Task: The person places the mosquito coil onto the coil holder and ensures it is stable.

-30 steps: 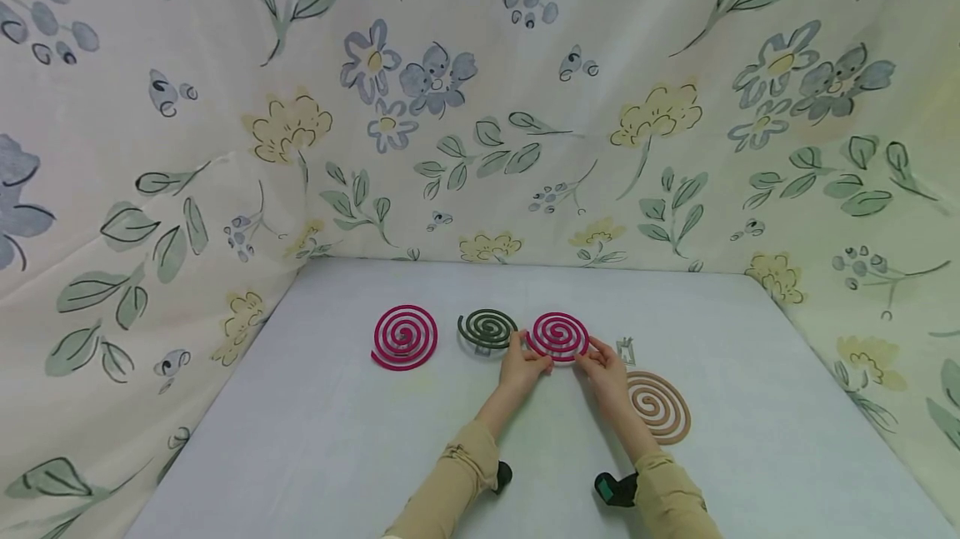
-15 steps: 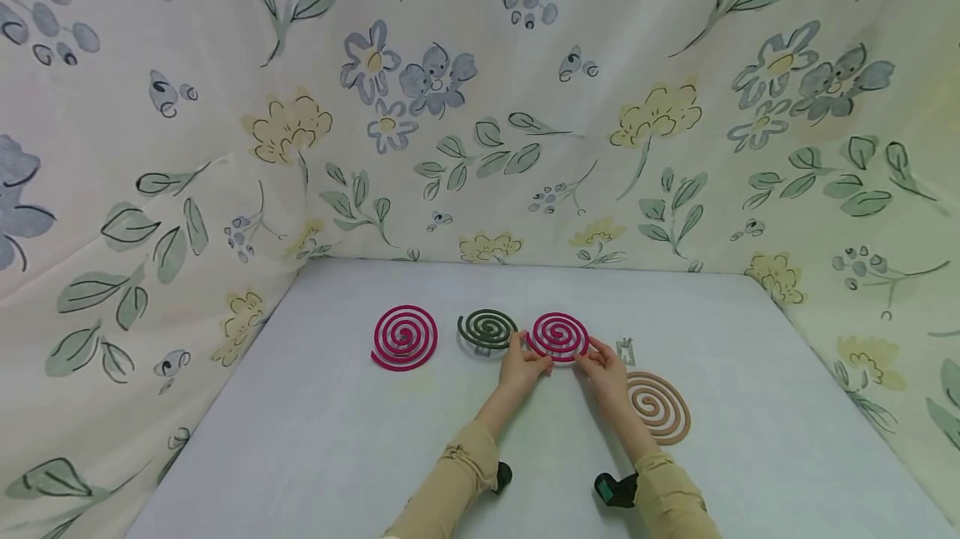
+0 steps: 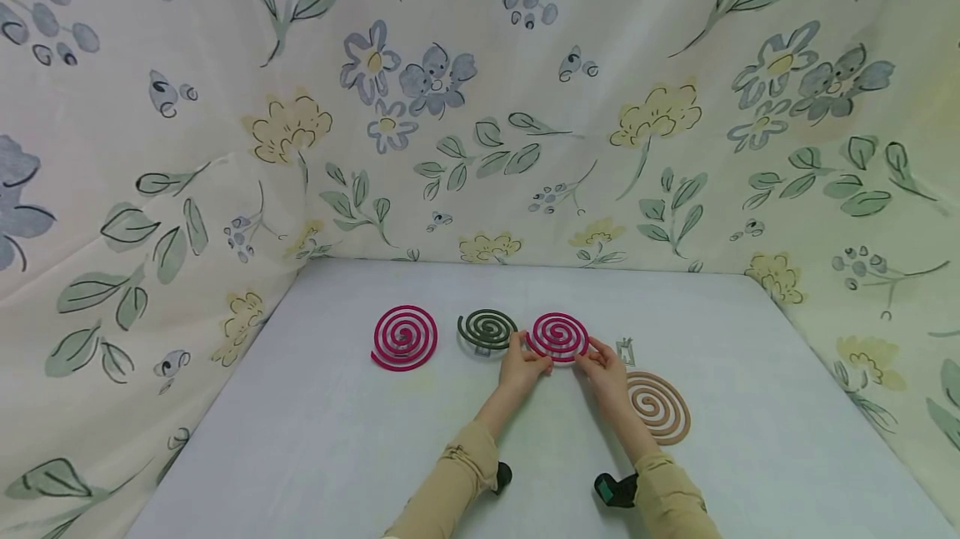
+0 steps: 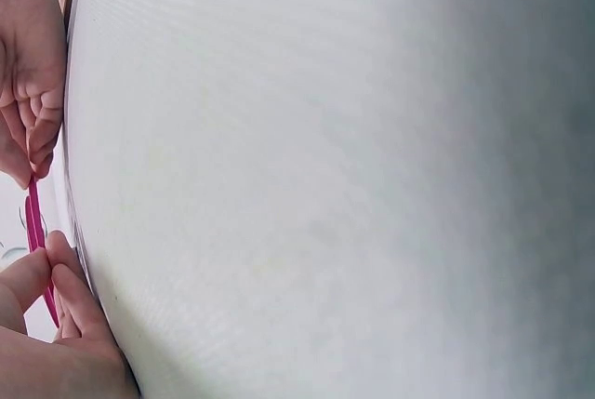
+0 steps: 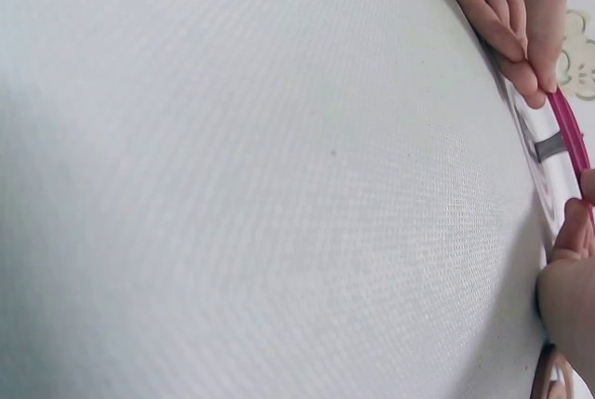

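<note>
A magenta mosquito coil (image 3: 557, 335) lies level, a little above the table, between both hands. My left hand (image 3: 522, 364) pinches its left edge between thumb and fingers, and my right hand (image 3: 606, 372) pinches the right edge. From the side, in the left wrist view, the coil (image 4: 35, 218) shows as a thin band between the two sets of fingertips. Under the coil, a grey metal piece (image 5: 550, 146) stands in the right wrist view. Just left of the left hand, a dark green coil (image 3: 487, 328) rests raised on a small metal stand.
Farther left, another magenta coil (image 3: 405, 336) lies on the white table (image 3: 315, 439). A brown coil (image 3: 660, 407) sits beside the right forearm, partly hidden by it. Behind it is a small metal stand (image 3: 626, 351). Floral cloth (image 3: 480, 181) hangs around the back and sides.
</note>
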The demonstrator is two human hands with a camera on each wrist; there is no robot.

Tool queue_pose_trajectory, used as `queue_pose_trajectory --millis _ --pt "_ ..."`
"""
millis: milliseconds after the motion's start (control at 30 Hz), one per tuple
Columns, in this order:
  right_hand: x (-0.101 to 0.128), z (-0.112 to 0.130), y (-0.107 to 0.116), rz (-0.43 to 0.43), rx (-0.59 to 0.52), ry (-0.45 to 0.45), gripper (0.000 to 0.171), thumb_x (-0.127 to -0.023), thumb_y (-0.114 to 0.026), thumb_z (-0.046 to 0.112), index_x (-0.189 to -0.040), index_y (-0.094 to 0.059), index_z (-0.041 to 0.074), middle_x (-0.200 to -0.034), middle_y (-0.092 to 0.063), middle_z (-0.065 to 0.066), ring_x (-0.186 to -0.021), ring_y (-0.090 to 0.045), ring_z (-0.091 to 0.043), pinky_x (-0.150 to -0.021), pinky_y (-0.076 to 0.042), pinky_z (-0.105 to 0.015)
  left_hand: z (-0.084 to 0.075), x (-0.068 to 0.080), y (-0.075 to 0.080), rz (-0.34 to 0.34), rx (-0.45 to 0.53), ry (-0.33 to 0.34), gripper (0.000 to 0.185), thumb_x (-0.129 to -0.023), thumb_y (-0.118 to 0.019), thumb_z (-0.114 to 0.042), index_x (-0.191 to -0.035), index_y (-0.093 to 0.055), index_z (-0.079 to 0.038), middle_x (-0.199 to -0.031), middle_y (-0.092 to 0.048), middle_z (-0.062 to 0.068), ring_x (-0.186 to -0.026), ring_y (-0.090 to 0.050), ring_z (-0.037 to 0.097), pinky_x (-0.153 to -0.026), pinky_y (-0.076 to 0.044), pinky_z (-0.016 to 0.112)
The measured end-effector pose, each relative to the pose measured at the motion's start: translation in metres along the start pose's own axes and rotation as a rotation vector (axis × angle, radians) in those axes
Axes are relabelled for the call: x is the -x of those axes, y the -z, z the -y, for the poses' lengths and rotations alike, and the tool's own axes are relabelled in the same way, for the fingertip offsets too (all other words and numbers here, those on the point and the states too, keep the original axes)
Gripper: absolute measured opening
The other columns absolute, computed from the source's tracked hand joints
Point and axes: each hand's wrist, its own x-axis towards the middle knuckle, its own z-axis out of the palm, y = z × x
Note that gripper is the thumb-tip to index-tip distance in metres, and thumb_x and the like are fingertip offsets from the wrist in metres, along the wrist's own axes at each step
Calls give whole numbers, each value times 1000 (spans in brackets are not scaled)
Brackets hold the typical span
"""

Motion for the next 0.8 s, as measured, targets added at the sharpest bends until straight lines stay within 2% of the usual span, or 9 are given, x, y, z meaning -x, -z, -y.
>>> queue_pose_trajectory --millis 267,533,800 --pt "-1 0 -1 -4 -12 10 48 -89 -60 5 -133 -45 -9 -76 -53 11 -67 -46 4 -60 -40 -12 0 -1 0 12 23 7 61 -82 -69 -1 -134 -37 3 -75 -69 19 -67 -69 25 -76 -53 28" --pt "1 0 0 9 -4 17 49 -89 -61 4 -133 -45 -9 -75 -53 11 -66 -46 6 -60 -40 -11 -2 1 1 3 7 -16 61 -82 -69 -1 -133 -37 4 -75 -69 19 -67 -69 26 -79 -52 29" --pt "0 -1 1 16 0 23 49 -89 -61 4 -134 -44 -10 -75 -53 11 -65 -46 6 -59 -39 -11 -1 1 0 1 20 -13 59 -81 -69 0 -132 -38 4 -75 -69 20 -68 -69 29 -75 -53 28"
